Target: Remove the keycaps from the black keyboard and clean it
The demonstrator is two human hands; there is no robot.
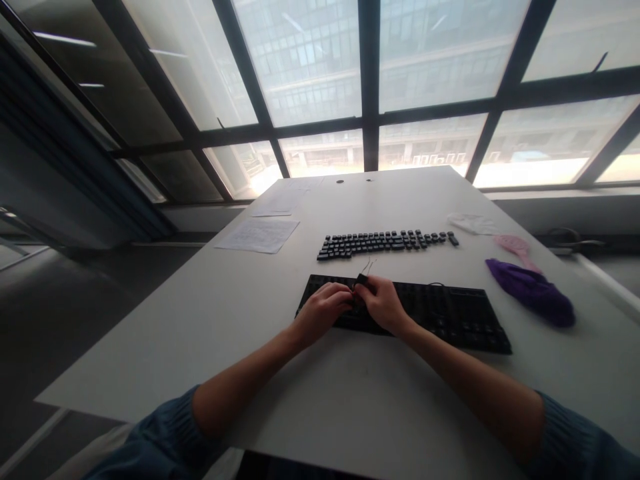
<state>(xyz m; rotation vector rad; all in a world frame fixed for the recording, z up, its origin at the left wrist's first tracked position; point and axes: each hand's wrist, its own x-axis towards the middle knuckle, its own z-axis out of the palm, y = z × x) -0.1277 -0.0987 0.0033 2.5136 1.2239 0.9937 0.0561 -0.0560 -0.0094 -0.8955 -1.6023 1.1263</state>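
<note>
Wire tool pinched in right hand; left hand bunched beside, grip unclear; keyboard laid beneath both, long axis left-right.

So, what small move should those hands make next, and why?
Perhaps a gentle upward lift of the small black tool: the right hand pinches it low over the keyboard, the left hand is close beside it, and loose keycaps lie grouped beyond. What's under the fingers is hidden, though.
</note>
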